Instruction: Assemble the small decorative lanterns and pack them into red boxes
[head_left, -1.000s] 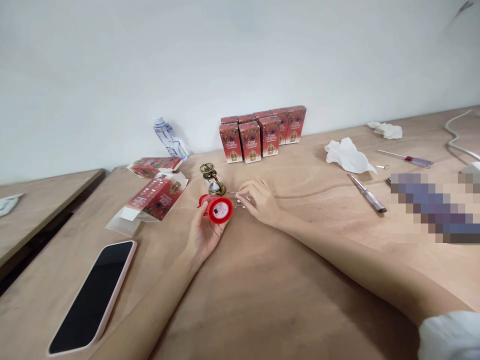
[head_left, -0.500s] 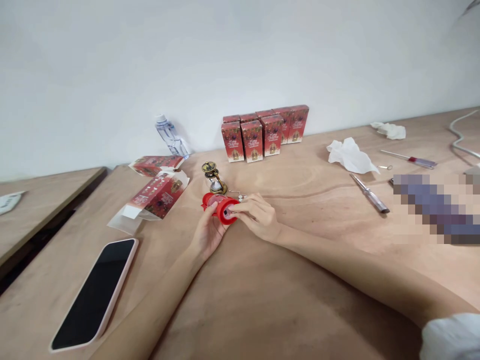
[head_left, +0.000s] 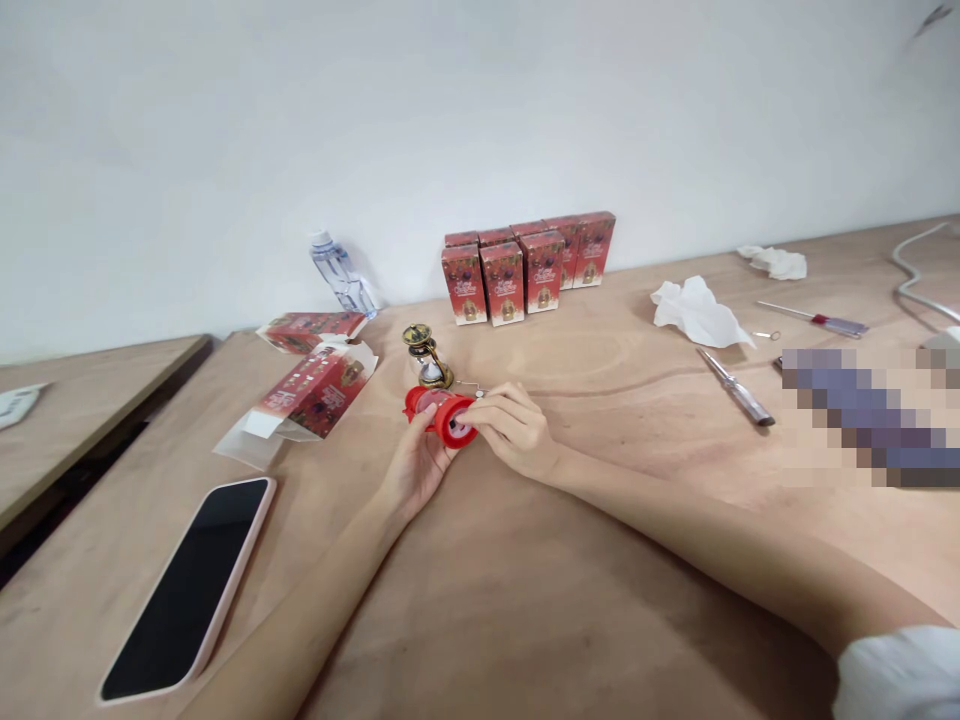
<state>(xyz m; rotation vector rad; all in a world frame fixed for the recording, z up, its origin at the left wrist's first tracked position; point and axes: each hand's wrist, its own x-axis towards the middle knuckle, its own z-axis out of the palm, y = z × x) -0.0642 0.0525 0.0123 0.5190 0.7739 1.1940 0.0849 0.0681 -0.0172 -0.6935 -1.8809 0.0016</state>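
Observation:
My left hand (head_left: 418, 464) is wrapped round a small red lantern (head_left: 448, 418) that lies on its side, its round base turned toward my right. At that base, the fingers of my right hand (head_left: 519, 430) are pinched together and touch its inside, where a small dark part shows. Whatever sits between those fingertips is too small to make out. Just behind the red lantern stands a bronze-coloured lantern (head_left: 427, 357) with a clear middle. A small round silvery piece (head_left: 480, 394), perhaps a button cell, lies beyond my right fingers.
Several red printed boxes (head_left: 502, 285) stand by the wall. Opened boxes (head_left: 322, 390) and a bottle (head_left: 343, 275) are at left, with a phone (head_left: 191, 590) nearer. On the right lie crumpled tissue (head_left: 697, 310), two screwdrivers (head_left: 739, 388) (head_left: 814, 318) and a cable (head_left: 907, 265).
My right fingers have shifted slightly at the lantern's base, and the small round pieces behind them are more covered. My left hand keeps its hold; the view has moved a little.

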